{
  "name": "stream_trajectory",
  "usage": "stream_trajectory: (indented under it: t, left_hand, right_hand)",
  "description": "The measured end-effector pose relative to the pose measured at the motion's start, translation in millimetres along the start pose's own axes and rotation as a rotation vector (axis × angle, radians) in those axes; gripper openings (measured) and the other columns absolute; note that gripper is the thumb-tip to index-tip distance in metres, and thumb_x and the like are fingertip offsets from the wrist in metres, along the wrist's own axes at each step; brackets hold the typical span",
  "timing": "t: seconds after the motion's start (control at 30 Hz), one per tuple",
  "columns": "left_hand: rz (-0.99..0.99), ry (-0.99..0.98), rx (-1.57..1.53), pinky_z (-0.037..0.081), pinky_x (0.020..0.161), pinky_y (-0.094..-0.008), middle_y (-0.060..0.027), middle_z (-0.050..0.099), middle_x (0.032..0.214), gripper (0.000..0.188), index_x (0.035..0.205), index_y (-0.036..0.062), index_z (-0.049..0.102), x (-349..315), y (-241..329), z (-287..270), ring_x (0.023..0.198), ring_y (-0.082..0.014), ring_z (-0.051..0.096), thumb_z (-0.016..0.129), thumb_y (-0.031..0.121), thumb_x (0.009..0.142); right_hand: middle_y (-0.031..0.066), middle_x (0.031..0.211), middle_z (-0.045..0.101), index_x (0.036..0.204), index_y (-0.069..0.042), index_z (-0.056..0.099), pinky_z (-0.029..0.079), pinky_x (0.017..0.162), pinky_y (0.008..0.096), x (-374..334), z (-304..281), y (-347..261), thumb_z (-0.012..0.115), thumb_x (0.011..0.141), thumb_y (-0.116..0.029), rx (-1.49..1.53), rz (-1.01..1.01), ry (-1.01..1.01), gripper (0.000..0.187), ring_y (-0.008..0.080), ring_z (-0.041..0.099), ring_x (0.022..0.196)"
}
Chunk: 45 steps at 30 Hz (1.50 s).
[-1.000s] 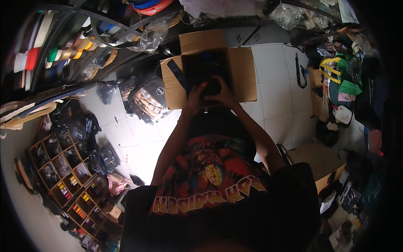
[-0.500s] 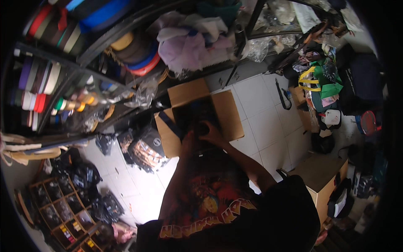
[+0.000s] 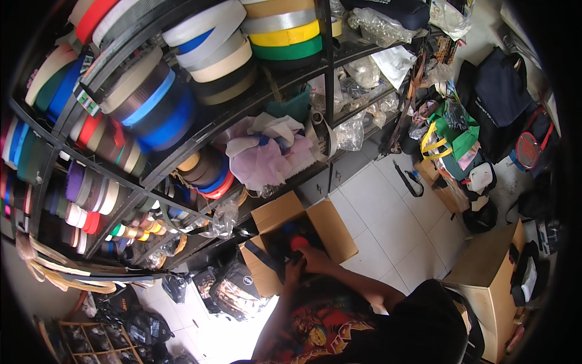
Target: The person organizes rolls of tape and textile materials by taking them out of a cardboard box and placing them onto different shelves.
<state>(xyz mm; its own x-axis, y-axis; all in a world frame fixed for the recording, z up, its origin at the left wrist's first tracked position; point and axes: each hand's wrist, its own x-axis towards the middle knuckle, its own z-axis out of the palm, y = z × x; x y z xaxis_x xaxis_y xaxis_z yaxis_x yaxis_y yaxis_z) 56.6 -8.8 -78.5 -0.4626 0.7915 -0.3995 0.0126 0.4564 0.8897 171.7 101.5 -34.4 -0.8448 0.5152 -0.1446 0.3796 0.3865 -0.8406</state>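
Note:
A cardboard box (image 3: pixel 279 210) stands on the floor in front of me with its flaps spread. Both my hands are over its near side, close together. My right hand (image 3: pixel 314 259) has its fingers curled at the edge of a small red round thing (image 3: pixel 299 242), whose kind I cannot make out. My left hand (image 3: pixel 294 267) sits just left of it, fingers bent; whatever they hold is hidden. Across the left flap lies a dark strip (image 3: pixel 264 255) that runs toward my left hand. Deeper in the dark box shows something blue (image 3: pixel 290 229).
Dark shelves packed with webbing rolls (image 3: pixel 215 57) rise at the left and back. Pale pink cloth (image 3: pixel 260 164) hangs over a lower shelf. A bagged backpack (image 3: pixel 236 288) lies left of the box; a wooden cabinet (image 3: pixel 485 261) stands right. A black strap (image 3: pixel 410 181) lies on white tiles.
The view has tilted up, so the shelves fill more of it and the box sits lower. A red round thing now shows at my right hand, where a dark round shape was.

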Motion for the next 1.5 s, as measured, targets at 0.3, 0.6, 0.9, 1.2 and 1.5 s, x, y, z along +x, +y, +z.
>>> stream_trajectory:
  t: [0.3, 0.6, 0.9, 1.2, 1.5]
  left_hand:
    - [0.037, 0.063, -0.159, 0.047, 0.068, -0.0269, -0.0062, 0.067, 0.092, 0.032, 0.108, -0.0009, 0.066, -47, 79, -25, 0.081, -0.0118, 0.060, 0.072, 0.024, 0.088]
    - [0.285, 0.331, 0.118, 0.052, 0.074, -0.0308, -0.0133, 0.071, 0.092, 0.041, 0.102, -0.0069, 0.068, -76, 126, -62, 0.079, -0.0164, 0.065, 0.081, 0.024, 0.079]
    - [0.569, 0.143, -0.119, 0.050, 0.082, -0.0264, -0.0095, 0.070, 0.100, 0.035, 0.119, 0.0003, 0.063, -111, 210, -87, 0.094, -0.0152, 0.066, 0.071, 0.011, 0.086]
    - [0.709, 0.127, -0.234, 0.035, 0.049, -0.0202, 0.0020, 0.056, 0.073, 0.030, 0.119, 0.0005, 0.062, -160, 292, -85, 0.057, -0.0034, 0.046, 0.060, 0.019, 0.096]
    - [0.597, 0.058, -0.290, 0.029, 0.046, -0.0164, 0.0003, 0.069, 0.085, 0.029, 0.119, 0.0000, 0.066, -206, 311, -101, 0.052, 0.0010, 0.039, 0.057, 0.019, 0.099]
  right_hand:
    - [0.0119, 0.123, 0.062, 0.137, -0.005, 0.046, 0.048, 0.096, 0.0383, 0, -27, -17, 0.084, 0.072, -0.026, 0.575, -0.056, 0.177, 0.078, 0.0253, 0.060, 0.113]
    - [0.0093, 0.116, 0.064, 0.129, -0.006, 0.058, 0.049, 0.091, 0.0335, -22, -43, -49, 0.077, 0.083, -0.035, 0.118, -0.147, 0.280, 0.058, 0.0179, 0.061, 0.106]
    - [0.0088, 0.107, 0.065, 0.121, 0.004, 0.057, 0.052, 0.084, 0.0275, -57, -80, -155, 0.075, 0.084, -0.009, 0.800, -0.082, 0.240, 0.043, 0.0142, 0.063, 0.097]
    - [0.0090, 0.105, 0.069, 0.113, 0.005, 0.063, 0.051, 0.086, 0.0274, -97, -127, -263, 0.072, 0.084, -0.003, 0.978, -0.273, 0.503, 0.031, 0.0138, 0.065, 0.093]
    - [0.0125, 0.099, 0.071, 0.108, 0.007, 0.065, 0.056, 0.080, 0.0288, -125, -145, -316, 0.072, 0.087, -0.005, 0.887, -0.318, 0.695, 0.025, 0.0163, 0.068, 0.089]
